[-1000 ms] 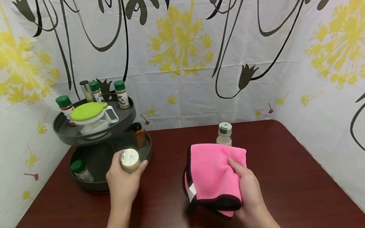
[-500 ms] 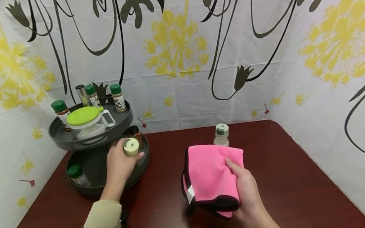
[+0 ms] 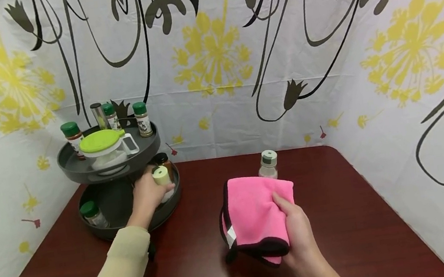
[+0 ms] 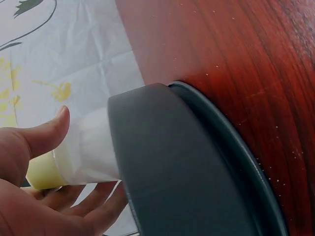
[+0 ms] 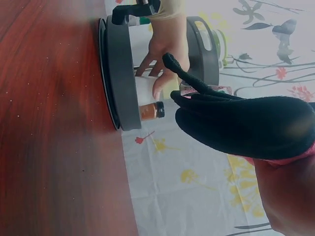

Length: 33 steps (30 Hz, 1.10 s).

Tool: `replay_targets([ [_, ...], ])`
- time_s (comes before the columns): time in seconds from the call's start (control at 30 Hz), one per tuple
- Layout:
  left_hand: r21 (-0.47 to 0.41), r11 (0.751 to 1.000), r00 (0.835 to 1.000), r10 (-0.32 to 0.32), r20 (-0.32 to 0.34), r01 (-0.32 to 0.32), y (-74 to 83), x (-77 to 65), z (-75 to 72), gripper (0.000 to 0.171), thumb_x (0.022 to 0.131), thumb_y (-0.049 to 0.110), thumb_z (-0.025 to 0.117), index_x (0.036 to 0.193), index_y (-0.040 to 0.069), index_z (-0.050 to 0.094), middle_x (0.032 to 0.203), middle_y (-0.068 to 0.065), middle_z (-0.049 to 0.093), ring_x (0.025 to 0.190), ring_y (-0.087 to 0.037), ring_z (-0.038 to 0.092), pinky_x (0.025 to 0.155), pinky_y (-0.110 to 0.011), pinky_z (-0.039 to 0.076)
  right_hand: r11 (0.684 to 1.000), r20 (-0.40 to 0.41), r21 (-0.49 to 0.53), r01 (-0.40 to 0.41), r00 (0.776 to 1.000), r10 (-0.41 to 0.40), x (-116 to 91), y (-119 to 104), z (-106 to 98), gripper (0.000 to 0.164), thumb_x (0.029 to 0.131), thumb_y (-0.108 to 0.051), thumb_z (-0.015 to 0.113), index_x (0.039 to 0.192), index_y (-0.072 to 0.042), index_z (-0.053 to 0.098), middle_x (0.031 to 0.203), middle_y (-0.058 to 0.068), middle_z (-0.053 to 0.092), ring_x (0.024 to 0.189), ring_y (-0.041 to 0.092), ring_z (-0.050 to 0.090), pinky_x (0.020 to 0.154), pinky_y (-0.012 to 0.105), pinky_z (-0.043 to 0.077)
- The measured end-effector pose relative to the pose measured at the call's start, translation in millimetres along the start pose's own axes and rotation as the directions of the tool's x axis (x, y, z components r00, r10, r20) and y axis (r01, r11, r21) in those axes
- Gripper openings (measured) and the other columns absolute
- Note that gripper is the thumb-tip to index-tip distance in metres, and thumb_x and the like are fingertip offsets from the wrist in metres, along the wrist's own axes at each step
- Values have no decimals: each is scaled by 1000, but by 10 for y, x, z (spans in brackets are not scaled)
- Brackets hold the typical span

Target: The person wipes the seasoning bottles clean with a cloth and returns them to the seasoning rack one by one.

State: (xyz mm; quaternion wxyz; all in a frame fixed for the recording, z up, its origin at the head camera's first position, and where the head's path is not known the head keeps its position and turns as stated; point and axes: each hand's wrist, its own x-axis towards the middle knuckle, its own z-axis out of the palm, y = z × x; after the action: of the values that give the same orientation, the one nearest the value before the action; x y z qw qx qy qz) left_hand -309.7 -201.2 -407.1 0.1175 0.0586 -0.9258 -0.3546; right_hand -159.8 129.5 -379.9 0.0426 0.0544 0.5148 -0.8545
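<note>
Left hand [image 3: 146, 195]: got its grip round yellow-capped bottle [image 3: 161, 175], lower tray's [image 3: 113, 198] 3 o'clock
Right hand [image 3: 302, 231]: clutching pink cloth [image 3: 253, 210]

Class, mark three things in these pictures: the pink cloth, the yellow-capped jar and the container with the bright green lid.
Pink cloth [image 3: 254, 212]: head view, on its folded front.
Yellow-capped jar [image 4: 90, 153]: left wrist view, on its pale body.
Container with the bright green lid [image 3: 101, 142]: head view, on the lid.
</note>
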Motion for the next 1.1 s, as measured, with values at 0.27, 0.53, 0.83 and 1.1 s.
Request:
replay_targets([
  [0.27,37,999,998,15,67,-18,11,59,100,76,90,24,84,148,-3,44,133,-34,64,121,-52,63,101,-62,52,1000,-22,2,14,1000,-13,10,-32,-47,31,110,-45,54,123,-19,64,97,-11,71,87,7,69,83,25,59],
  [0.53,186,964,974,210,-89,-190,532,-59,279,57,99,28,71,148,4,52,155,-30,45,145,-52,43,122,-76,25,1000,-53,5,0,999,0,-3,-48,-143,34,110,-47,53,127,-19,61,99,-11,72,89,7,70,85,25,59],
  [0.83,-87,927,927,371,56,-366,1533,-28,838,43,98,26,75,137,12,64,150,-15,54,138,-38,57,114,-53,50,997,-53,78,22,998,-18,-66,-150,-260,29,111,-47,51,125,-22,57,99,-13,69,90,6,68,84,24,58],
  [1.1,-24,899,824,412,389,-438,1780,79,1713,61,111,41,50,168,42,28,177,-18,20,161,-42,29,119,-61,45,935,-40,308,176,984,-172,-177,-289,-392,22,112,-37,52,116,-19,63,96,-8,73,86,10,71,79,25,59],
])
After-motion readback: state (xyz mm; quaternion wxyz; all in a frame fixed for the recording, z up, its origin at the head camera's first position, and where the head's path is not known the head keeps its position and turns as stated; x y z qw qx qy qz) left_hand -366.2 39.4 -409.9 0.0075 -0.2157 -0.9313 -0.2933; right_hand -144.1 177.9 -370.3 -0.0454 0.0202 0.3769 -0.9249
